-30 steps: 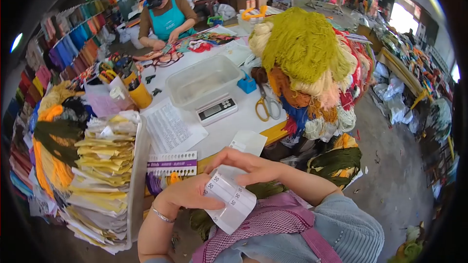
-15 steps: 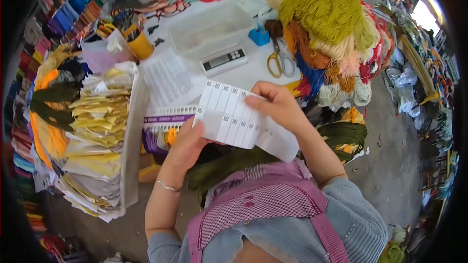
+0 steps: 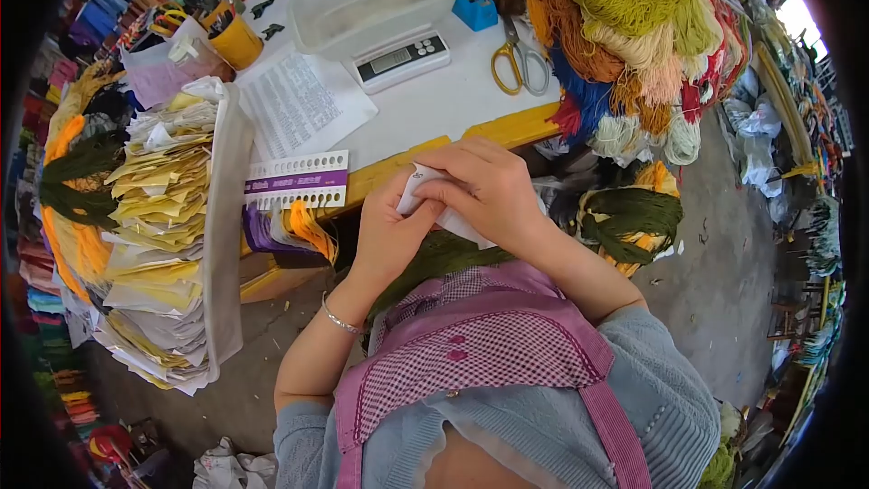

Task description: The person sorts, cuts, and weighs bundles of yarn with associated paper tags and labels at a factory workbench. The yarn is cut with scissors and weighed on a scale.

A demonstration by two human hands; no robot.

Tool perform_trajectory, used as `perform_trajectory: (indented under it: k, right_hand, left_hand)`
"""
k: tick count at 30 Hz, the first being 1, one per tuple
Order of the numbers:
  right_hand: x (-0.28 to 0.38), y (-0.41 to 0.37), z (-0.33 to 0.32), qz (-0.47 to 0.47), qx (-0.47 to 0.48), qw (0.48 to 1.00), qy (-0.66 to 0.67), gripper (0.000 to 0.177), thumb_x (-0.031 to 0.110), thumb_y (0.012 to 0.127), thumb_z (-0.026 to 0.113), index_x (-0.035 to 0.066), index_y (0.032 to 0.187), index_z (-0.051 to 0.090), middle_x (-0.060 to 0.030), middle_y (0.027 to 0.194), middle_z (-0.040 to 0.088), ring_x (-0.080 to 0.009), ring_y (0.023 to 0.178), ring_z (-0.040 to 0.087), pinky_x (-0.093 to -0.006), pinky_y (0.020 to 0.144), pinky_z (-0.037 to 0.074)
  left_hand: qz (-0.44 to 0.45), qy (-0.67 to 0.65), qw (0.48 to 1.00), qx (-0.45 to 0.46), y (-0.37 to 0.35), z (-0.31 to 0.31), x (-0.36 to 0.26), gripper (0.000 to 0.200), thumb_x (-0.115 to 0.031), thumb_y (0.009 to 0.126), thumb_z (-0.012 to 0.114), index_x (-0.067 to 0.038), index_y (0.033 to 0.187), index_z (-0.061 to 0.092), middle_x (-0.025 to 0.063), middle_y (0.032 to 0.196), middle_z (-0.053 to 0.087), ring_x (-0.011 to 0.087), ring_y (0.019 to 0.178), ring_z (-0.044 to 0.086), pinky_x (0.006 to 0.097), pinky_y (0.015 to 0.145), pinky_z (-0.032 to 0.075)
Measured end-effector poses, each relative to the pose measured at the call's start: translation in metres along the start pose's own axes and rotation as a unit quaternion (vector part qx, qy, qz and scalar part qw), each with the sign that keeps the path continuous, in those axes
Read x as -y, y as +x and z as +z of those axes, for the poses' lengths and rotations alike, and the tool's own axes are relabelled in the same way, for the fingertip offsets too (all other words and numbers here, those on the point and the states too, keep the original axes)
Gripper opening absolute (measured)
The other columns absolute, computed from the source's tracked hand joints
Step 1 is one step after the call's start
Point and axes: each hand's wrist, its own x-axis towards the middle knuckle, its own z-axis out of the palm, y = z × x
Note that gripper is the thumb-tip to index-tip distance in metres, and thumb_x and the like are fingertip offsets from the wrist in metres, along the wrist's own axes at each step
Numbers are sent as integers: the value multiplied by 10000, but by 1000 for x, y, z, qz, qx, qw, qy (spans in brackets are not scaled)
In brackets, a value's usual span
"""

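A sheet of white number labels (image 3: 467, 226) is folded and bunched between my hands above my lap, mostly covered by fingers. My left hand (image 3: 391, 228) is closed on its left side, thumb pressed on the paper. From the right, my right hand (image 3: 493, 192) curls over the top and grips the same sheet. Just left of my hands, a perforated thread card (image 3: 299, 183) with a purple band carries purple and orange thread (image 3: 310, 232) at the table edge. Dark green yarn (image 3: 433, 258) lies beneath my hands, across my lap.
On the table are a digital scale (image 3: 400, 62), a clear plastic bin (image 3: 380, 29), a printed sheet (image 3: 303, 104), scissors (image 3: 519, 65) and a blue tape dispenser (image 3: 475, 11). A bin of paper packets (image 3: 224, 244) stands left; yarn skeins (image 3: 625, 9) pile up right.
The label sheet was spread out with its rows of numbers showing; it is now folded between my hands, which have come closer together. The view has tipped downward.
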Motion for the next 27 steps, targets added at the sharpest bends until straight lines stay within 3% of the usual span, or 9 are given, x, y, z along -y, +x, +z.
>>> perform_trajectory:
  k: [5, 11, 13, 16, 20, 21, 22, 23, 27]
  right_hand:
    - [-10, -7, -1, 33, -14, 999, 26, 217, 77, 738, 742, 16, 943, 707, -109, 806, 685, -270, 720, 648, -319, 668, 522]
    - [-21, -12, -6, 226, 16, 960, 166, 130, 131, 846, 687, 11, 885, 720, -87, 752, 691, -148, 672, 652, -289, 607, 501]
    - [-39, -15, -7, 341, 48, 903, 258, 165, 137, 894, 664, -14, 947, 704, -31, 837, 704, -87, 782, 649, -243, 692, 522]
    - [-70, -12, -17, 420, -76, 803, 415, 181, 151, 920, 635, -16, 978, 676, -59, 878, 694, -124, 785, 665, -247, 720, 547]
    - [-125, -14, -44, 361, -147, 880, 270, 135, 86, 914, 619, -18, 980, 677, -89, 890, 708, -158, 842, 687, -269, 716, 555]
    - [-136, -19, -52, 188, -114, 973, 74, 130, 50, 893, 620, -16, 989, 677, -104, 914, 710, -192, 852, 693, -284, 729, 556]
    - [-143, -23, -60, -1, -71, 989, -127, 142, 15, 871, 621, -15, 998, 677, -120, 937, 712, -226, 861, 698, -299, 741, 558]
    - [-150, -26, -68, -64, -36, 988, -139, 220, -30, 797, 643, -3, 1013, 679, -131, 988, 703, -291, 916, 689, -327, 784, 556]
    - [-154, -31, -80, -147, 25, 978, -148, 260, -23, 755, 675, 12, 1013, 678, -116, 1028, 699, -302, 953, 680, -340, 809, 556]
  left_hand:
    - [-33, -60, 998, 11, 1, 7, 3, 234, -97, 917, 626, -14, 1133, 593, 27, 949, 643, 88, 810, 620, 225, 648, 558]
    - [-79, -76, 993, 41, 5, 11, 11, 269, -135, 929, 613, -14, 1168, 589, 29, 950, 639, 89, 805, 616, 222, 620, 552]
    - [-130, -99, 986, 46, 5, 12, 14, 297, -136, 918, 627, -13, 1185, 585, 39, 986, 652, 104, 822, 634, 229, 605, 557]
    - [-159, -118, 980, 32, 4, 12, 15, 317, -155, 895, 662, -17, 1171, 589, 50, 985, 668, 115, 791, 647, 237, 581, 559]
    - [-212, -187, 959, 2, 4, 5, 29, 327, -131, 895, 651, -13, 1191, 578, 85, 1016, 674, 147, 801, 679, 252, 608, 592]
    - [-211, -190, 959, 1, 4, 4, 29, 327, -131, 895, 651, -13, 1191, 578, 85, 1016, 674, 147, 801, 679, 252, 608, 592]
    - [-222, -204, 953, -5, 4, 4, 30, 329, -132, 896, 649, -6, 1190, 574, 93, 1028, 671, 158, 824, 682, 259, 627, 595]
    - [-232, -219, 948, -10, 5, 4, 30, 332, -133, 896, 647, 1, 1190, 570, 101, 1041, 667, 170, 847, 686, 266, 646, 598]
    - [-223, -225, 948, -19, 6, 7, 24, 337, -132, 898, 645, 3, 1196, 564, 101, 1046, 667, 171, 857, 686, 266, 655, 598]
